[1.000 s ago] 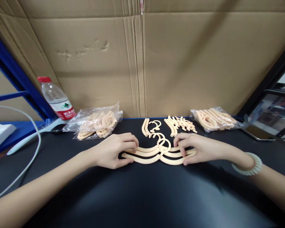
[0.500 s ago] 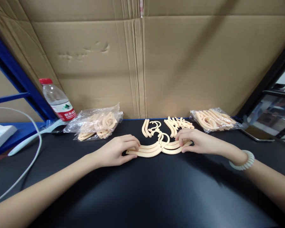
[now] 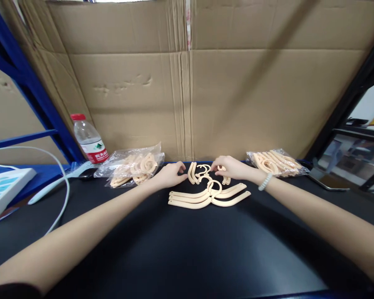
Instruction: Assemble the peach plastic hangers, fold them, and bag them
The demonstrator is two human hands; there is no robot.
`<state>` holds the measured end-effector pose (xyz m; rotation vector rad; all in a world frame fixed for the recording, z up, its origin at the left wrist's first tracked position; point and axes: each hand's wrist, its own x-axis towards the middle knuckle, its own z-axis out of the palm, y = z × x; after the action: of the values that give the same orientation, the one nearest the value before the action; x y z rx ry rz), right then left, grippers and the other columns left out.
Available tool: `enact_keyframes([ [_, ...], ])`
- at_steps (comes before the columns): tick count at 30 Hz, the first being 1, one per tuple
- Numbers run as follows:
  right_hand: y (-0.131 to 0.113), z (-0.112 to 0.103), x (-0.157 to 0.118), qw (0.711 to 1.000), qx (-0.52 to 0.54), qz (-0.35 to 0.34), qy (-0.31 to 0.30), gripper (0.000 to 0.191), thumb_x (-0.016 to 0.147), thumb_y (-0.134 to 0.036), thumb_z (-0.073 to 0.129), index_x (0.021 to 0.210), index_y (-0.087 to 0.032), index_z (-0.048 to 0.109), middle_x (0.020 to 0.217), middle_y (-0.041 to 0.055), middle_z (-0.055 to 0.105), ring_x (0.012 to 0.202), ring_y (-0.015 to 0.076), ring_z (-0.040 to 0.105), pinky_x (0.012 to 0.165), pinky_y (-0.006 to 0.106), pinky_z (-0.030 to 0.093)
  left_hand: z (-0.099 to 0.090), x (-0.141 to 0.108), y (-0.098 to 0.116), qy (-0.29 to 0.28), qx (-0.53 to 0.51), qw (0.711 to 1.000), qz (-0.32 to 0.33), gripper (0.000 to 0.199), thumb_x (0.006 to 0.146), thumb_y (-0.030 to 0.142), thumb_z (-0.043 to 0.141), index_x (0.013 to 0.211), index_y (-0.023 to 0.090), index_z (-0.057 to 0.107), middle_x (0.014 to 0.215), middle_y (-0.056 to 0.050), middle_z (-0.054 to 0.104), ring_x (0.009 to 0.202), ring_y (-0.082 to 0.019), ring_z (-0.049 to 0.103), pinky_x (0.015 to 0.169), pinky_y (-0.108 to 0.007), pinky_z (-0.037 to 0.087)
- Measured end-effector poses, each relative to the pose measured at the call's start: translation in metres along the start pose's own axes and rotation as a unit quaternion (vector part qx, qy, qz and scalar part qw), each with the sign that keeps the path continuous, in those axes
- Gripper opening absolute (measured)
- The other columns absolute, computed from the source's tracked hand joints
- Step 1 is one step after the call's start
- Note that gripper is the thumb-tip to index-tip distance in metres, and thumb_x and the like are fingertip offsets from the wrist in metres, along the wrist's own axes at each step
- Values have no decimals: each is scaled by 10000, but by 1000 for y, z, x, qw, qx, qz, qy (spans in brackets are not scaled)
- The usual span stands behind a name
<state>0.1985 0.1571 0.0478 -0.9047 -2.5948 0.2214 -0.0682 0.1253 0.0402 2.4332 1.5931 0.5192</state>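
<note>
Several beige hangers lie spread and overlapping on the black table, hooks toward the back. Behind them is a folded hanger, its arms close together and its hook to the right. My left hand hovers just left of it, fingers curved and apart, holding nothing. Above more folded hangers at the right is my right hand, fingers bent downward with a gap to the thumb. It partly hides those hangers, and I cannot tell whether the fingertips touch them.
Clear plastic bags of hanger parts lie at the left and right. A red-capped water bottle leans at back left near a white cable. Cardboard walls the back. A phone-like flat object lies far right.
Both hands have let go of the spread hangers and moved back toward the folded ones. The spread hangers stay on the table. The camera view has tilted up slightly.
</note>
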Motion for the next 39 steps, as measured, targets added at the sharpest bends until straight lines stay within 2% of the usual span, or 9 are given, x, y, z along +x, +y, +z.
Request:
enact_keyframes([
  [8, 8, 24, 28, 997, 6, -39, -65, 99, 849, -114, 622, 886, -158, 703, 904, 54, 702, 815, 175, 636, 788, 314, 492, 10, 26, 2, -16, 19, 996, -81, 278, 934, 315, 591, 1154, 144, 591, 1115, -81, 634, 939, -208, 643, 811, -406, 551],
  [13, 15, 28, 29, 996, 32, -28, -72, 149, 927, -281, 611, 930, -137, 648, 903, 23, 668, 799, 154, 642, 768, 351, 535, 12, 31, 1, -17, 20, 994, -102, 289, 938, 313, 585, 1176, 149, 582, 1141, -86, 626, 953, -211, 641, 816, -410, 551],
  [19, 24, 24, 28, 996, 79, 29, 15, 181, 926, -314, 614, 913, -136, 643, 886, 22, 659, 794, 153, 638, 748, 344, 540, 13, 41, -1, -18, 33, 990, -134, 306, 933, 306, 594, 1196, 151, 574, 1177, -92, 612, 989, -225, 632, 834, -425, 546],
  [24, 26, 10, 16, 975, 146, 118, 120, 231, 983, -296, 475, 1012, -121, 622, 731, 13, 647, 610, 121, 629, 599, 260, 531, 2, 40, -11, -24, 28, 986, -160, 303, 929, 302, 600, 1194, 157, 576, 1185, -90, 608, 1001, -228, 630, 834, -420, 546],
  [27, 20, 6, 8, 964, 162, 167, 132, 249, 995, -287, 436, 1037, -113, 608, 642, -5, 609, 567, 115, 617, 567, 236, 524, -3, 36, -16, -24, 11, 985, -173, 300, 927, 302, 603, 1190, 159, 581, 1188, -88, 608, 1007, -231, 628, 838, -419, 545],
  [29, 14, 5, 6, 961, 161, 195, 113, 224, 992, -292, 473, 1020, -116, 609, 661, -15, 608, 565, 109, 611, 562, 239, 529, -5, 33, -17, -24, -10, 984, -176, 298, 926, 302, 602, 1185, 157, 584, 1187, -88, 609, 1006, -232, 628, 837, -419, 544],
  [32, 6, 2, 13, 960, 141, 234, 64, 224, 979, -326, 528, 1053, -130, 606, 836, 13, 647, 654, 117, 629, 605, 271, 551, -6, 29, -16, -24, -56, 982, -178, 287, 927, 303, 601, 1172, 155, 592, 1185, -86, 611, 1009, -232, 626, 840, -419, 543],
  [35, 2, -4, 33, 957, 105, 269, 0, 253, 961, -339, 560, 1116, -143, 600, 1029, 61, 645, 814, 158, 646, 708, 327, 564, -7, 28, -13, -26, -114, 975, -187, 275, 931, 306, 595, 1156, 148, 598, 1159, -83, 622, 979, -223, 635, 822, -409, 550],
  [39, -2, -14, 71, 948, 54, 296, -104, 282, 944, -326, 588, 1154, -139, 594, 1129, 90, 622, 922, 194, 639, 782, 370, 557, -6, 30, -10, -24, -201, 956, -213, 280, 939, 311, 584, 1163, 143, 588, 1131, -84, 628, 934, -206, 644, 790, -394, 560],
])
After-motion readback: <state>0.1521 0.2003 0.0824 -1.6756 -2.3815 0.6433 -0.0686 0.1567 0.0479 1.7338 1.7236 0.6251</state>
